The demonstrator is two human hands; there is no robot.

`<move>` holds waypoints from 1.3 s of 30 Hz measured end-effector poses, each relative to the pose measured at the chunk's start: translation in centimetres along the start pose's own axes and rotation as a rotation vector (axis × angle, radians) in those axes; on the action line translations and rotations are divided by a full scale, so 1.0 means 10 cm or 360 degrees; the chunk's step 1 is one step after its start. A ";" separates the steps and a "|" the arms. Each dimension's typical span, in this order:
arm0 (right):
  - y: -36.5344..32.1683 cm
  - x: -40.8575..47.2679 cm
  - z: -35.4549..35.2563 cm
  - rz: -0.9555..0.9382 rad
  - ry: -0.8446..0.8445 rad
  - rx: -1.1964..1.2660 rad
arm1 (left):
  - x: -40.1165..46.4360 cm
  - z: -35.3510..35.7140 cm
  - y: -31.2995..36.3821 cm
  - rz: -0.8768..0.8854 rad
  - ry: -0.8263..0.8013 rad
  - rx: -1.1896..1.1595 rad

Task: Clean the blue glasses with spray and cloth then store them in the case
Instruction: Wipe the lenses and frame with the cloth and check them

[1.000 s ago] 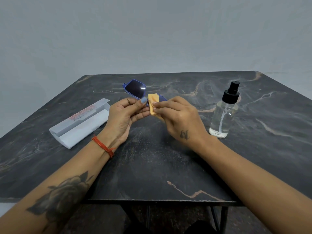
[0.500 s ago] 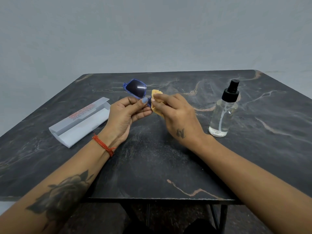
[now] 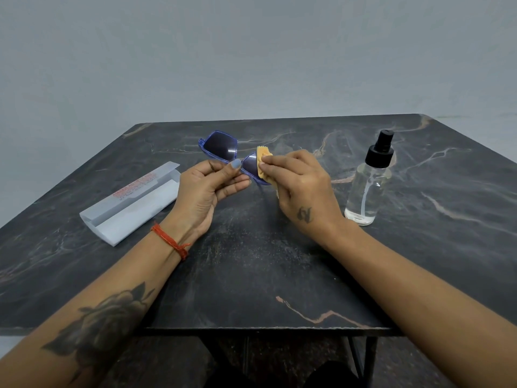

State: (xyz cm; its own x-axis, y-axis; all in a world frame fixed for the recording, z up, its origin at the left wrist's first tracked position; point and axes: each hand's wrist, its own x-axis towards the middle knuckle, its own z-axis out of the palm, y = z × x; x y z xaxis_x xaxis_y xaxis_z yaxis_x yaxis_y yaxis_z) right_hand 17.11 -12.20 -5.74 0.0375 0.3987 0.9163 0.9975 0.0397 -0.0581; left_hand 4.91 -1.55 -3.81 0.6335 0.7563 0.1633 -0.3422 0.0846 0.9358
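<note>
The blue glasses (image 3: 221, 147) with dark lenses are held above the table's middle. My left hand (image 3: 207, 186) pinches them at the bridge between thumb and fingers. My right hand (image 3: 302, 186) pinches a small orange cloth (image 3: 263, 166) around the right lens, which is partly covered by the cloth. The left lens sticks up free, toward the far side. A white glasses case (image 3: 131, 203) lies open on the table at the left. A clear spray bottle (image 3: 369, 180) with a black pump top stands upright at the right.
Everything sits on a dark marbled table (image 3: 251, 275) whose front edge runs just below my forearms. A plain grey wall rises behind the table. Metal table legs show under the front edge.
My right hand has slid the cloth to the right along the right lens, so more of that lens shows. The glasses have tilted slightly; my left hand has barely moved.
</note>
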 end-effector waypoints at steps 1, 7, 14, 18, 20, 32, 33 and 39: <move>0.00 -0.01 0.02 -0.0027 -0.0027 -0.0025 | 0.00 0.00 0.00 0.0000 -0.0004 -0.0006; -0.01 -0.06 0.08 -0.0155 -0.0229 0.0022 | -0.03 0.01 0.01 0.0000 -0.0048 0.0011; 0.01 -0.04 -0.02 -0.0166 -0.0157 0.0148 | -0.01 0.00 0.01 -0.0023 -0.0002 -0.0041; 0.01 -0.01 -0.08 -0.0048 -0.0058 0.0081 | 0.00 -0.01 0.02 -0.0011 0.0004 -0.0031; 0.01 0.00 -0.08 0.0000 -0.0023 0.0015 | 0.00 -0.01 0.02 -0.0009 0.0002 -0.0025; -0.08 -0.01 0.00 -0.0065 -0.0279 0.0037 | -0.03 0.04 0.01 -0.0005 -0.0072 -0.0012; -0.09 0.00 -0.02 -0.0074 -0.0272 0.0056 | -0.03 0.04 0.01 -0.0008 -0.0070 -0.0018; -0.05 0.00 -0.07 0.0016 -0.0184 0.0128 | 0.00 0.02 0.00 -0.0031 -0.0024 -0.0013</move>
State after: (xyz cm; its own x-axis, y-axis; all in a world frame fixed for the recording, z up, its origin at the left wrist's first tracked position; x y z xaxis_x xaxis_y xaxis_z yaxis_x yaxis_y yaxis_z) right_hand 16.61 -12.85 -5.44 0.0357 0.5021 0.8641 0.9890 0.1067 -0.1029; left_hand 5.06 -1.66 -3.75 0.6503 0.7448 0.1497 -0.3354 0.1046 0.9363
